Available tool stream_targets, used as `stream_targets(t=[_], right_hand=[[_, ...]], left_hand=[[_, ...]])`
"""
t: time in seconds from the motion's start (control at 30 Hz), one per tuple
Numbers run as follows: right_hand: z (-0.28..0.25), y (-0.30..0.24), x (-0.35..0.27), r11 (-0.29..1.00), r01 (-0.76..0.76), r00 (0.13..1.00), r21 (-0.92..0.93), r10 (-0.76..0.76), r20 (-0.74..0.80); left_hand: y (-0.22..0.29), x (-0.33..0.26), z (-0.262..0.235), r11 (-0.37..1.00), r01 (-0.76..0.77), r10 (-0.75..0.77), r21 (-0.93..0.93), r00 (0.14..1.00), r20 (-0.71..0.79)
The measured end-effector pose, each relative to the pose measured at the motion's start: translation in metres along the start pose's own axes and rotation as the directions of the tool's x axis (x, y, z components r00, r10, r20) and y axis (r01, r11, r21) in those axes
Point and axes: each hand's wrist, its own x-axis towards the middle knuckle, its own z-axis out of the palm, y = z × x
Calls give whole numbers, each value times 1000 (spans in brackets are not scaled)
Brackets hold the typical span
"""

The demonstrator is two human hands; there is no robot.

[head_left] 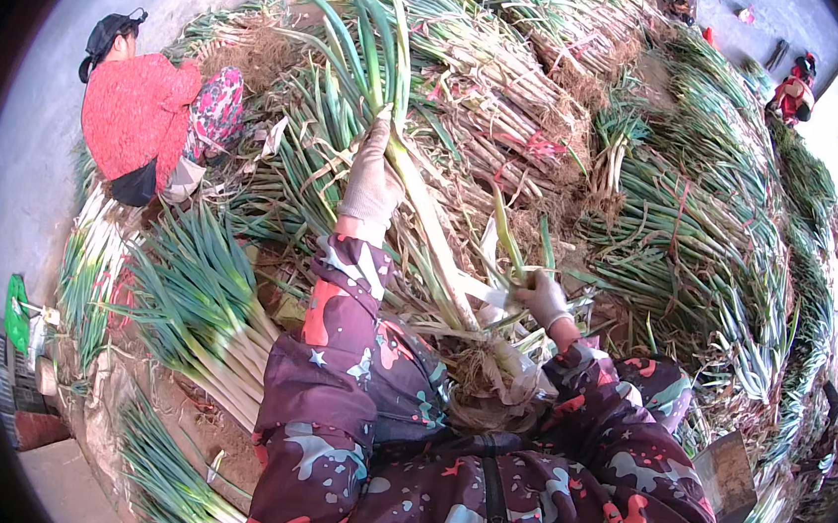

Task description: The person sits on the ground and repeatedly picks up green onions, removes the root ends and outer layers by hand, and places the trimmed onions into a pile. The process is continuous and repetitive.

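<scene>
Upright in front of me is a long green onion (425, 197), its green leaves fanning at the top and its pale shank slanting down to the right. My left hand (372, 173), in a light knit glove, is closed around it just below the leaves. Lower right, my right hand (543, 297), also gloved, is closed on a loose green onion leaf (507, 237) that sticks up from the fingers. A pale flat strip (481, 290) runs between that hand and the shank; whether it is peel cannot be told. Roots (479, 371) hang at my lap.
Bundled green onions (491, 118) cover the ground ahead, with more piles (701, 226) to the right. Cleaner bundles (207, 293) lie to my left. A person in a red top (138, 107) sits far left; another person (795, 90) is far right. Peelings surround my knees.
</scene>
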Motion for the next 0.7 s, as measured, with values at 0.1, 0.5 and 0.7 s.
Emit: stream_targets(t=[0.1, 0.5, 0.7], right_hand=[[-25, -53, -19, 882, 154, 917, -445, -295, -268], [-7, -158, -42, 889, 390, 884, 238, -290, -366], [-51, -193, -16, 821, 569, 720, 37, -476, -504]], left_hand=[[3, -5, -4, 992, -117, 114, 37, 991, 71], [-57, -30, 33, 790, 187, -325, 584, 935, 140], [-103, 19, -61, -594, -190, -642, 782, 698, -318]])
